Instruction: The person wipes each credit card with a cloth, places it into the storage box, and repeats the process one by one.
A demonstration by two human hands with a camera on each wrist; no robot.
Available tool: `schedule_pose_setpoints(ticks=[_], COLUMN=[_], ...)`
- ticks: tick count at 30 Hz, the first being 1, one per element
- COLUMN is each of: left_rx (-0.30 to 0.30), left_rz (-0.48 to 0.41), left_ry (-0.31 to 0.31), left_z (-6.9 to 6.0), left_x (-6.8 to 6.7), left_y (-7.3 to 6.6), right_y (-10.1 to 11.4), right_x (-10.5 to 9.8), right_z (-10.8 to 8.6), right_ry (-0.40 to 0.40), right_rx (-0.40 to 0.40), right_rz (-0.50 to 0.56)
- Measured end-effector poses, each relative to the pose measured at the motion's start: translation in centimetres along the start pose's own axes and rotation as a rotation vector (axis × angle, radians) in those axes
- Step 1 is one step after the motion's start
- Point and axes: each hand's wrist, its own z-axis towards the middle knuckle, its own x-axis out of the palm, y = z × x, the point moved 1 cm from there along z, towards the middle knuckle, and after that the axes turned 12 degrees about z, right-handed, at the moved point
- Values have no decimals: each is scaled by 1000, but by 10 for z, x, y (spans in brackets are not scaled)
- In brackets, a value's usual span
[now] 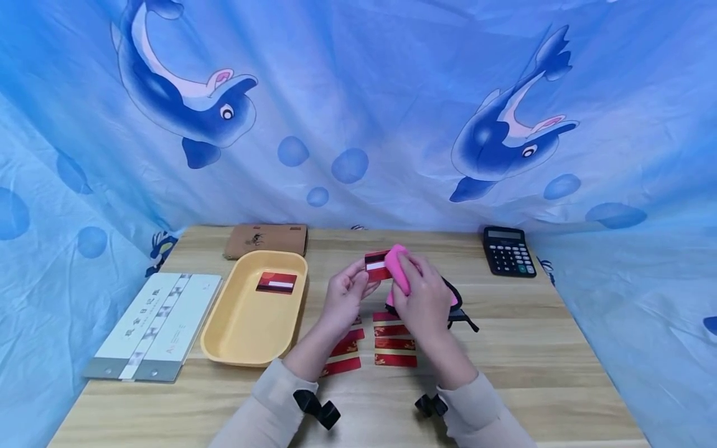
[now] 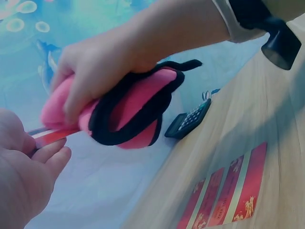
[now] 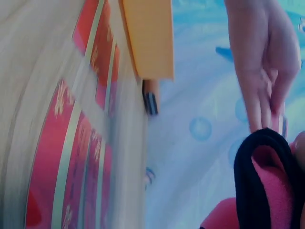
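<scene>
My left hand [image 1: 343, 295] pinches a red card [image 1: 377, 266] with a black stripe and a white strip by its left side. Bunched in my right hand [image 1: 424, 302] is a pink cloth [image 1: 398, 269] with black edging, and its folded end lies against the card's right part. The left wrist view shows the cloth [image 2: 143, 102] touching the card [image 2: 57, 137] above the left fingers. Beneath the hands, red and gold cards [image 1: 395, 359] lie in two columns on the table, partly hidden by the forearms. Another red striped card [image 1: 277, 282] lies in the yellow tray [image 1: 210, 339].
Left of the tray lies a pale notebook [image 1: 151, 323]. A brown wallet [image 1: 269, 239] sits behind the tray, and a black calculator [image 1: 508, 251] is at the back right. A blue dolphin-print curtain [image 1: 358, 112] hangs behind the wooden table [image 1: 532, 373].
</scene>
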Motion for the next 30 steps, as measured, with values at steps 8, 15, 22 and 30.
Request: schedule_pose_setpoints(ticks=[8,15,22,30], left_rx=[101,50,58,72], left_rz=[62,15,-4,10], left_ry=[-8,-36,26,27], left_z=[1,-3,-5,-7], left_x=[6,-1,4,4], left_y=[2,-5,-3,-1], right_y=[22,5,9,11], right_x=[-2,-10,-7,1], right_z=[0,4,-3,-9], right_ry=[41,-41,-12,-44], right_rx=[-143,-7,-113,-161], right_rz=[88,38,54,92])
